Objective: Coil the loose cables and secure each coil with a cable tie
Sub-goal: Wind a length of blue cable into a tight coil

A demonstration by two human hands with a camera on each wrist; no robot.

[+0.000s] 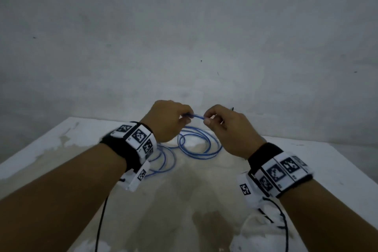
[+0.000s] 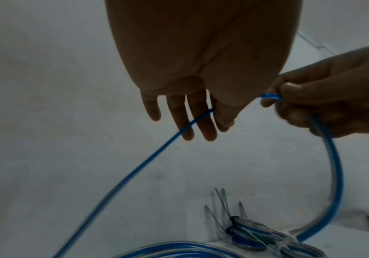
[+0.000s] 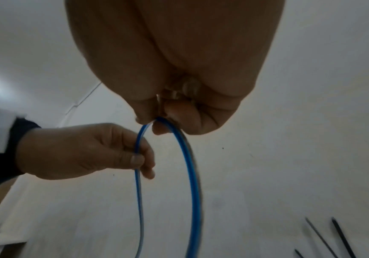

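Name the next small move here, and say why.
Probably draw another length through the left hand and lay a fresh loop into the right hand. Both pinch the blue cable above the table, and most of it lies in loose, untied loops.

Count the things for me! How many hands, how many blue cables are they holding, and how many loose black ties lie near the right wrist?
Hands: 2, the left hand and the right hand
Blue cable, pinched by both hands: 1
Loose black cable ties, right wrist view: 3
Total: 6
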